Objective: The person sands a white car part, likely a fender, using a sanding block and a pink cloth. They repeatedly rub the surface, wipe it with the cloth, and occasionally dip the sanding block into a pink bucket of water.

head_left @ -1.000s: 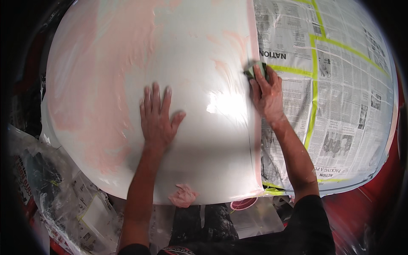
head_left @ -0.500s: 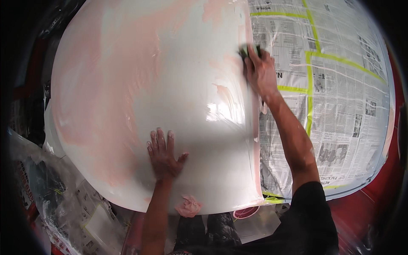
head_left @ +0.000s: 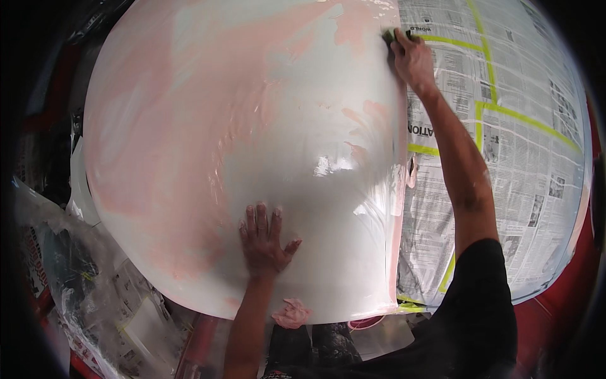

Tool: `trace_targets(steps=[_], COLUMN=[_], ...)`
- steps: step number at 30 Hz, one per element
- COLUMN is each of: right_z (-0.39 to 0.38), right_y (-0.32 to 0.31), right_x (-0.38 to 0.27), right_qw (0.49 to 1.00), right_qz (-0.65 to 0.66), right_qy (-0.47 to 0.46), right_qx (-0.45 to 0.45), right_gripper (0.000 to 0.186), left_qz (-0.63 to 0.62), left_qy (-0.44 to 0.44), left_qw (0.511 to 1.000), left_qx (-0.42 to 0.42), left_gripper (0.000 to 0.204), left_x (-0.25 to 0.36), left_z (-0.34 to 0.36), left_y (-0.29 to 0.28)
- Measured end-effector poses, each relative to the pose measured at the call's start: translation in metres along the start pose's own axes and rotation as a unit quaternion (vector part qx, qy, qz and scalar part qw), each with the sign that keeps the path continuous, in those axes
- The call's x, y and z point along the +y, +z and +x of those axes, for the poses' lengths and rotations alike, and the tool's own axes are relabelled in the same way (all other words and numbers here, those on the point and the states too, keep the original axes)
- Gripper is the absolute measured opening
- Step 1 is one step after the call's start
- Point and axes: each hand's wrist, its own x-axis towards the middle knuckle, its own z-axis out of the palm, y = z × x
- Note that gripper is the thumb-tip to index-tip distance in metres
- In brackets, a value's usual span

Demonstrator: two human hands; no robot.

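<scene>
A large, curved white panel (head_left: 303,208), streaked with wet-looking pink smears, spreads out in front of me. My left hand (head_left: 265,243) lies flat on its near part, fingers spread and tips whitened. Far along the panel's right edge, my right hand (head_left: 415,60) grips a small dark green pad (head_left: 388,36), pressed against the surface beside the masked seam. The fingers partly hide the pad, so its exact kind is unclear. Below my left hand, a crumpled pink cloth (head_left: 291,313) rests at the panel's near edge.
Newspaper (head_left: 524,189) held with yellow-green tape (head_left: 479,126) covers the surface right of the seam. Plastic sheeting (head_left: 76,271) and more papers lie at the lower left. Part of a pink-rimmed container (head_left: 366,323) shows beneath the near edge.
My right hand has moved the pad farther away along the panel's right edge. The left hand stays flat on the panel; the whole view has shifted slightly.
</scene>
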Motion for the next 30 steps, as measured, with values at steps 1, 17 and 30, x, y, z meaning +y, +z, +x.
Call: trace_targets(steps=[1,17,30], right_z=[-0.038,-0.109,-0.121], right_y=[-0.009,-0.034,-0.038], right_x=[0.001,-0.013,-0.021], right_qw=[0.998,0.992,0.996], right_qz=[0.026,0.053,0.041], right_qy=[-0.051,-0.114,-0.081], right_qx=[0.021,0.006,0.026], right_gripper=[0.040,0.045,0.045], left_qz=[0.000,0.012,0.009], left_qy=[-0.001,0.003,0.008], left_qw=[1.000,1.000,1.000], left_qx=[-0.006,0.011,0.028], left_gripper=[0.085,0.084,0.080], left_x=[0.001,-0.004,-0.001], left_z=[0.000,0.004,0.002], left_y=[-0.001,-0.003,-0.001])
